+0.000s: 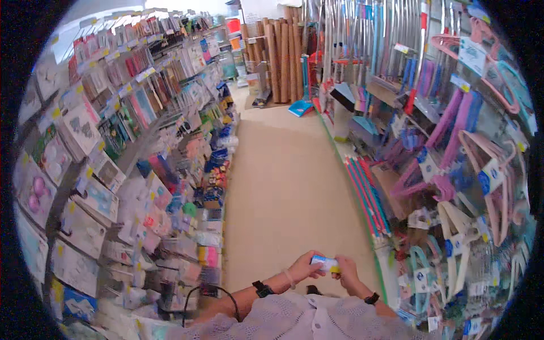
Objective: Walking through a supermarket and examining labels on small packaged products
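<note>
With left hand (304, 267) and right hand (347, 273), clamps 2 ends of small blue, white and yellow packet (324, 264) above aisle floor (277, 175). Looks light, probably slick; best gripped by both ends.

A packet (323, 264) sits between left hand (305, 267) and right hand (347, 272), hangers (451, 120) rightward, rolls (283, 62) ahead.

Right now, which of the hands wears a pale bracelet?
The left hand: a pale bracelet sits between it and a black wristband; the right hand has only a dark band.
</note>
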Available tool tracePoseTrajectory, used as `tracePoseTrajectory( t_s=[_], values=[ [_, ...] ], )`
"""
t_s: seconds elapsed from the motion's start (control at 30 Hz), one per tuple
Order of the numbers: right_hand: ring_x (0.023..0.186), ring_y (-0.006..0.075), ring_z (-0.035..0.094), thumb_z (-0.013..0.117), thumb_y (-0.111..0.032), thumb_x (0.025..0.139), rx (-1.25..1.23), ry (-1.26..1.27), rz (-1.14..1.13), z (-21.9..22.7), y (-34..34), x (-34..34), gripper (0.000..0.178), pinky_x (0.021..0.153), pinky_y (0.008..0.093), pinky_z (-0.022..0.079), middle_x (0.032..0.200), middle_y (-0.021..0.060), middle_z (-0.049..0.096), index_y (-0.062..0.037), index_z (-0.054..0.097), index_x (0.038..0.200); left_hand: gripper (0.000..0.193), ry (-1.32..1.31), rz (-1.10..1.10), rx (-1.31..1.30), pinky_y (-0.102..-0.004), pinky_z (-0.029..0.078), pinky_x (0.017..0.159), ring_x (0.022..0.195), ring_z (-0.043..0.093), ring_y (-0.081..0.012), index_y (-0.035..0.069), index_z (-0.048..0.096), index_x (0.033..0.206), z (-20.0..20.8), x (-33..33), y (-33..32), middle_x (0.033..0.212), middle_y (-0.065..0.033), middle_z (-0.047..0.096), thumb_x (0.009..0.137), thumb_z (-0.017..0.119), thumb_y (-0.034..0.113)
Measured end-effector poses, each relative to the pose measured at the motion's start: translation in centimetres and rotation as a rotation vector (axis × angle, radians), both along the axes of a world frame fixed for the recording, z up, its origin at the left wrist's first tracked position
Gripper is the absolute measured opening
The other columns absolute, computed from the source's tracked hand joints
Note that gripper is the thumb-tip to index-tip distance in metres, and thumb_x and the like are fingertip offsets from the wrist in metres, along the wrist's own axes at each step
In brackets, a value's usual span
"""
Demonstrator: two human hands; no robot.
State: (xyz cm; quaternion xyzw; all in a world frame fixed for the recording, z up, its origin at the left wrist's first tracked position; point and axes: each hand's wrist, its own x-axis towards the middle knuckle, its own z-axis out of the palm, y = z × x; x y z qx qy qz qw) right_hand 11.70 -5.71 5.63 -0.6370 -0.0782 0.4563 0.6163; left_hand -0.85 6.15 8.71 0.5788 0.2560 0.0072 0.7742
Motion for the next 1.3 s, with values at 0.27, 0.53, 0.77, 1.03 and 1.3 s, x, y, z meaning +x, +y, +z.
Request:
tracePoseTrajectory(
  t_s=[0.27,0.53,0.77,1.03,1.3],
  values=[
    [0.035,0.0099,0.040,0.053,-0.026,0.083,-0.034,-0.127,0.077,-0.5,19.0,4.8,0.024,0.030,0.0227,0.028,0.052,0.0031,0.046,-0.0026,0.053,0.078,0.025,-0.041,0.265,-0.123,-0.0261,0.051,0.060,0.078,0.062,-0.0182,0.004,0.039,0.109,-0.8,3.3,15.1,0.099,-0.0131,0.056,0.086,0.047,0.005],
    [0.039,0.0090,0.041,0.055,-0.024,0.082,-0.080,-0.262,0.258,-2.4,41.3,8.1,0.023,0.031,0.0223,0.029,0.056,0.0028,0.048,-0.0026,0.054,0.074,0.026,-0.128,0.300,-0.343,-0.0289,0.052,0.063,0.083,0.061,-0.0219,0.004,0.039,0.111,-2.6,5.2,37.0,0.101,-0.0125,0.054,0.086,0.047,0.010],
    [0.040,0.0087,0.041,0.054,-0.022,0.083,-0.041,-0.216,0.240,-0.5,57.9,12.5,0.020,0.031,0.0212,0.029,0.056,0.0017,0.047,-0.0037,0.054,0.074,0.032,-0.201,0.162,-0.545,-0.0326,0.052,0.068,0.087,0.060,-0.0228,0.010,0.043,0.115,-1.4,10.4,54.5,0.104,-0.0104,0.055,0.085,0.051,0.018],
    [0.042,0.0090,0.044,0.054,-0.024,0.083,-0.086,-0.194,0.099,-2.7,69.7,24.3,0.023,0.032,0.0204,0.030,0.056,0.0027,0.048,-0.0029,0.054,0.073,0.031,-0.079,0.088,-0.589,-0.0273,0.051,0.060,0.079,0.061,-0.0208,0.005,0.043,0.115,-4.3,24.1,68.0,0.101,-0.0125,0.055,0.085,0.050,0.011],
    [0.045,0.0107,0.052,0.057,-0.028,0.081,-0.095,-0.299,0.285,-0.2,89.0,38.7,0.026,0.038,0.0223,0.038,0.058,0.0031,0.054,-0.0028,0.056,0.074,0.035,-0.109,0.102,-0.439,-0.0288,0.052,0.066,0.085,0.060,-0.0209,0.005,0.043,0.116,-0.9,32.5,88.2,0.102,-0.0109,0.056,0.084,0.053,0.016]
  ],
)
